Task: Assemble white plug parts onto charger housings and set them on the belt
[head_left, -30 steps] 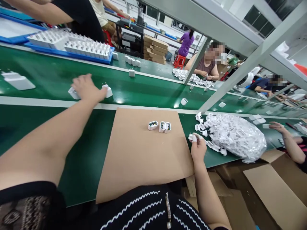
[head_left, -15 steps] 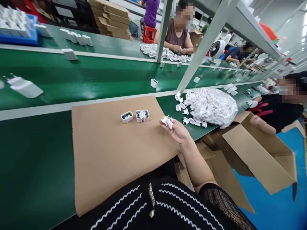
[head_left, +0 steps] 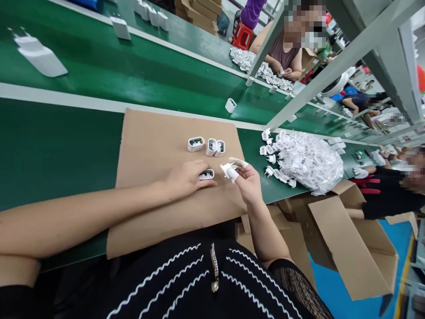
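- Green conveyor surface [head_left: 56, 133] runs across the view, with a cardboard sheet [head_left: 149, 146] lying on it.
- Heap of white plug pieces [head_left: 312, 161] in clear plastic sits just beside the sheet, looking light and loose.
- Left hand [head_left: 187, 179] rests relaxed, not gripping, its fingertips touching an open white adapter housing [head_left: 206, 174]; three more housings [head_left: 195, 144] stand near it on the sheet.
- Right hand [head_left: 249, 184] pinches a white two-pin plug piece [head_left: 227, 170] over the sheet; it seems stiff, light and slick, best held by its body, clear of the pins.
- Housing interiors are too small to make out.
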A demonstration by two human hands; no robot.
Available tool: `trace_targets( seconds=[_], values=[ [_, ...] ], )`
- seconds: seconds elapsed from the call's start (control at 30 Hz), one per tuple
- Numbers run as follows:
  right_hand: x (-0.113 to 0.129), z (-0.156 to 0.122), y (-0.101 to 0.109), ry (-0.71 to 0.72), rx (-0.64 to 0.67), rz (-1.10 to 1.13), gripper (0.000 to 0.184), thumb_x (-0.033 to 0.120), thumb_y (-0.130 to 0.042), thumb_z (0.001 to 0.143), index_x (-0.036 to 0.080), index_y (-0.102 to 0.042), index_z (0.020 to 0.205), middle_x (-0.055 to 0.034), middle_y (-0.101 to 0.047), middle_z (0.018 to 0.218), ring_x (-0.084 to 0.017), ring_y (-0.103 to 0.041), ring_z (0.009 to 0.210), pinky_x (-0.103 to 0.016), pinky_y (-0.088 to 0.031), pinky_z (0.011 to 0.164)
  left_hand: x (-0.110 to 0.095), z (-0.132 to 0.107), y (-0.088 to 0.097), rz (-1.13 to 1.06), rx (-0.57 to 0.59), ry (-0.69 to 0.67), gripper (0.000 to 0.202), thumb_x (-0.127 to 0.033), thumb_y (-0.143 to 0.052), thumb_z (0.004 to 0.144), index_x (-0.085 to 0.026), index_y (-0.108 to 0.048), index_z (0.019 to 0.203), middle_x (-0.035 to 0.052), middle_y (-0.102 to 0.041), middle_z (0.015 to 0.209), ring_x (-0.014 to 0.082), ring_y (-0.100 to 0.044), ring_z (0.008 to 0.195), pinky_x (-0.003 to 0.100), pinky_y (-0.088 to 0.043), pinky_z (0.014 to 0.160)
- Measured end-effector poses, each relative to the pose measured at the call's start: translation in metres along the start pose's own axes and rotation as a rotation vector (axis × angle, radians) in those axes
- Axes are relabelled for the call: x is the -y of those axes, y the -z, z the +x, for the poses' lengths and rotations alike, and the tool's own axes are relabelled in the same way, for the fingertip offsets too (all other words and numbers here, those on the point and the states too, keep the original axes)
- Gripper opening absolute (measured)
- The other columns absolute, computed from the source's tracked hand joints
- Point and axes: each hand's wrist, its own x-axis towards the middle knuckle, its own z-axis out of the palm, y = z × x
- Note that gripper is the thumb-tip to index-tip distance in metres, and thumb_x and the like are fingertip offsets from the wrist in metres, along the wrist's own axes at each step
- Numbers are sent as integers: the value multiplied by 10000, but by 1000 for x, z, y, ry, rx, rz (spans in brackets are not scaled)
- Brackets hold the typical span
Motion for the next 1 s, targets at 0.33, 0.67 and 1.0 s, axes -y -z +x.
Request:
trace_targets(
  seconds=[0.33, 0.67, 1.0],
  values=[
    [11, -13, -26, 542, 216, -766, 325, 132, -595, 970, 259, -745, 1230, -61, -780, 1125, -204, -730, 1069, -355, -596, 970, 9, -5, 12, -239, 8, 26, 372, -541, -777, 819, -188, -660, 804, -9, -568, 685, 159, -524, 644, 289, -410, 609],
    [13, -15, -30, 682, 234, -1051, 430, 0, -541, 879, 216, -737, 1194, -98, -756, 1035, -256, -713, 1008, -395, -601, 898, 9, -3, 12, -216, 6, 56, 391, -503, -762, 812, -199, -548, 691, -11, -554, 660, 155, -512, 639, 290, -376, 595],
    [11, -9, -31, 710, 210, -1042, 450, 18, -530, 877, 216, -724, 1232, -82, -760, 1021, -238, -713, 987, -361, -603, 878, 8, -3, 12, -232, 7, 64, 408, -572, -762, 802, -197, -612, 742, 0, -589, 690, 159, -527, 643, 295, -400, 608]
  ],
)
